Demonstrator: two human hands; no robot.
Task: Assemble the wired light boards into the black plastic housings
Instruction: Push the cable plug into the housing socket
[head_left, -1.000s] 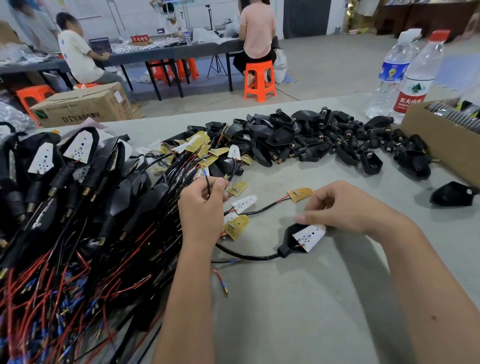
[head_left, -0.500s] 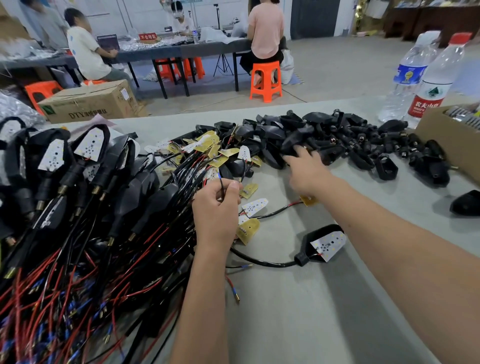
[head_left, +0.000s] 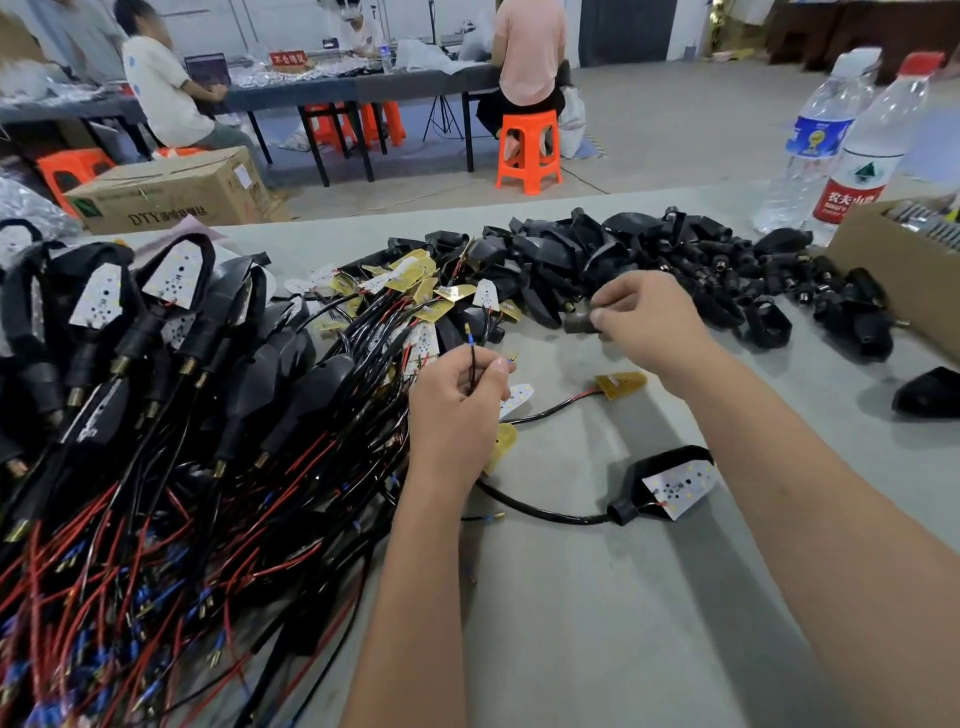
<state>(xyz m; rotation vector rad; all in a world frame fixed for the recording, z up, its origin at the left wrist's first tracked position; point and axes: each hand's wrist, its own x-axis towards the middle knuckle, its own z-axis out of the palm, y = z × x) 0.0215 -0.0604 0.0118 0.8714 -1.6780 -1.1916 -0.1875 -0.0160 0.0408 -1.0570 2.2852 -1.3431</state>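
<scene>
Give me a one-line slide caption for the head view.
Left hand pinches a black wire while the right hand lifts an empty black housing from the pile.

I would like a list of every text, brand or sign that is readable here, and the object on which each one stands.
"DTY", followed by Chinese characters too blurred to read: cardboard box on the floor.
"农夫山泉": red label of the red-capped water bottle.
Blue label of the other water bottle: a yellow emblem only, its text too small to read.
Red sign on the far table: yellow characters, too blurred to read.
</scene>
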